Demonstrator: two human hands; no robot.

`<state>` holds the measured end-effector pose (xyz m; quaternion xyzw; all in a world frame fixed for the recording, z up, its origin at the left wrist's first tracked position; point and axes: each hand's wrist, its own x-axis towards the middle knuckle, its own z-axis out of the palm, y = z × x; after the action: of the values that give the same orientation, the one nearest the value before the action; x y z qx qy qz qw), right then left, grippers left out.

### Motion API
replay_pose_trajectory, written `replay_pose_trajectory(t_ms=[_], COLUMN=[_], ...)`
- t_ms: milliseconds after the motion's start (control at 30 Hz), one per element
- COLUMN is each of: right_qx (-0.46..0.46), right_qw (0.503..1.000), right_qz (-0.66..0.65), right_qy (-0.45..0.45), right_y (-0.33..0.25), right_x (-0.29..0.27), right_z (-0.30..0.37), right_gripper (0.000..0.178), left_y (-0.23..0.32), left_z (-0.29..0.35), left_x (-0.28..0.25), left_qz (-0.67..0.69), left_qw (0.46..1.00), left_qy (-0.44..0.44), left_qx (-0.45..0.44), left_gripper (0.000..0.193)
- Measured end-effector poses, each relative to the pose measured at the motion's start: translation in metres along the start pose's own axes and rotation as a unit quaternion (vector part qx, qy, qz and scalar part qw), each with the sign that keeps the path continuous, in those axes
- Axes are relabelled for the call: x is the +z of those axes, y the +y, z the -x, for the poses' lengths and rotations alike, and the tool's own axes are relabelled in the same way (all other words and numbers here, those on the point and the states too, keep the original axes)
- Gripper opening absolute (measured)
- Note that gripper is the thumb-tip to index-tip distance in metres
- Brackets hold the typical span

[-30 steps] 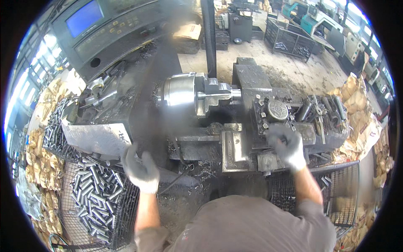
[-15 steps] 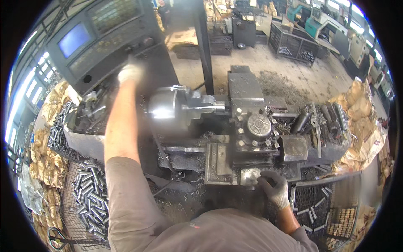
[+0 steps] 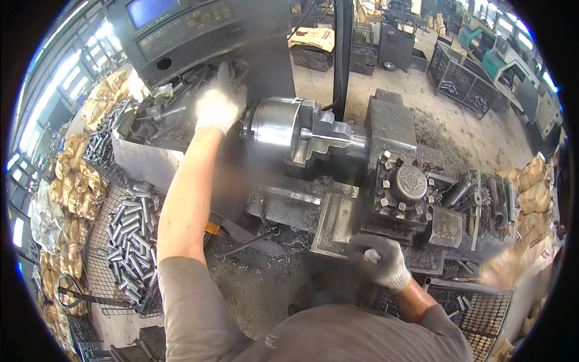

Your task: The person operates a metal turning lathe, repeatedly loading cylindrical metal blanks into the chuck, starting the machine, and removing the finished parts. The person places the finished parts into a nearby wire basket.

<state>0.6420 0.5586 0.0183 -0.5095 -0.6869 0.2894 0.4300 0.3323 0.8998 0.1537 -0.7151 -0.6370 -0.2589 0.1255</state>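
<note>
My left hand (image 3: pixel 218 108), in a white glove, is raised beside the lathe chuck (image 3: pixel 274 123), below the control panel (image 3: pixel 187 39). A finger points up and the thumb stands apart; nothing shows in this hand. The chuck jaws (image 3: pixel 322 136) surround a short shiny metal cylinder (image 3: pixel 358 140). My right hand (image 3: pixel 386 262), gloved with dark-stained fingers, is at the front of the carriage, below the tool post (image 3: pixel 410 184). Its blurred fingers curl around a small pale piece (image 3: pixel 372 256), too smeared to name.
At left, a wire basket (image 3: pixel 96 256) holds many cut metal tubes (image 3: pixel 132 232). Metal parts and tools crowd the tray (image 3: pixel 142 158) behind my left arm. A wire crate (image 3: pixel 491 314) stands at lower right. Metal chips litter the floor (image 3: pixel 265 289). A dark post (image 3: pixel 342 60) rises behind the chuck.
The view has shifted. My left hand has come down from the control panel toward the chuck. My right hand has moved left along the carriage front, and its fingers have curled in.
</note>
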Motion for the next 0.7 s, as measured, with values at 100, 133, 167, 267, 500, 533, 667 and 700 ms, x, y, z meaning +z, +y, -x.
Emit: replay_pose_trajectory(t_ms=[100, 133, 167, 267, 500, 533, 667, 700], right_qx=[0.019, 0.05, 0.056, 0.066, -0.106, -0.137, -0.188, -0.18], right_qw=[1.0, 0.998, 0.996, 0.981, 0.951, 0.938, 0.931, 0.945], right_qz=[0.002, -0.007, 0.018, 0.052, 0.12, 0.14, 0.152, 0.129], right_qy=[0.006, 0.024, 0.072, 0.175, 0.264, 0.286, 0.275, 0.241], right_y=[-0.009, -0.01, -0.009, -0.004, -0.06, -0.07, -0.068, -0.054], right_x=[-0.015, -0.025, -0.037, -0.079, -0.221, -0.237, -0.2, -0.177], right_z=[0.017, 0.026, 0.036, 0.064, 0.005, -0.006, -0.027, -0.033], right_gripper=[0.023, 0.029, 0.028, 0.027, 0.013, 0.013, 0.015, 0.016], left_y=[-0.004, -0.007, 0.007, 0.038, 0.009, 0.021, 0.036, 0.025], left_z=[-0.032, -0.052, -0.068, -0.107, -0.08, -0.057, 0.105, 0.148], left_x=[0.011, 0.022, 0.022, 0.024, 0.024, 0.026, -0.009, -0.014], left_qz=[-0.007, -0.008, -0.001, -0.006, 0.038, 0.082, 0.22, 0.217], left_qw=[1.0, 0.999, 1.0, 0.997, 0.998, 0.988, 0.96, 0.952], left_qy=[0.023, 0.041, 0.009, -0.065, 0.055, 0.125, 0.131, 0.141], left_qx=[0.009, 0.006, -0.012, -0.045, -0.005, 0.045, 0.114, 0.161], left_gripper=[0.085, 0.089, 0.088, 0.089, 0.085, 0.081, 0.065, 0.061])
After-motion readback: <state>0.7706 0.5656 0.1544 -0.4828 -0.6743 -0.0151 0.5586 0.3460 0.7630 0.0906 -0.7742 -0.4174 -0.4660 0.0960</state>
